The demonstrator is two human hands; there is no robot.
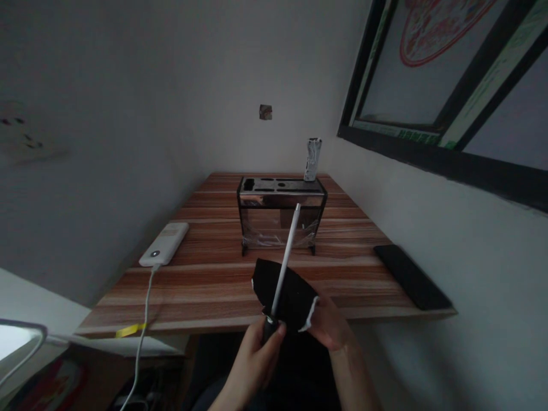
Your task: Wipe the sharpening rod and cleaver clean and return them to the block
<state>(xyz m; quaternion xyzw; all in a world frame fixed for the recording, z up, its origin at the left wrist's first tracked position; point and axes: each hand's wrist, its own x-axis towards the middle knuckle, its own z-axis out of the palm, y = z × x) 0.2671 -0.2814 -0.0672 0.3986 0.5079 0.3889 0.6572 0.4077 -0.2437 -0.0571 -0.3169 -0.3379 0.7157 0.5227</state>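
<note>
My left hand [259,351] is wrapped around the dark handle of a honing rod [286,260]. Its pale metal shaft points up and away, over the table's front edge. Beside the rod, my right hand [329,322] grips a black sheet [295,291] by its white, ragged right edge; most of those fingers are hidden behind it. The shaft crosses in front of the sheet, and whether they touch I cannot tell. Beyond the rod's tip stands a knife block [280,200] with a slotted top and clear front. A plastic-wrapped piece [313,160] stands upright at its right end.
On the left of the striped wooden table [205,285] lies a white power bank [165,244] with a white cable [145,314] hanging over the edge. A black phone-like slab [411,275] lies at the right edge. Walls enclose three sides; a dark-framed window [428,131] is at right.
</note>
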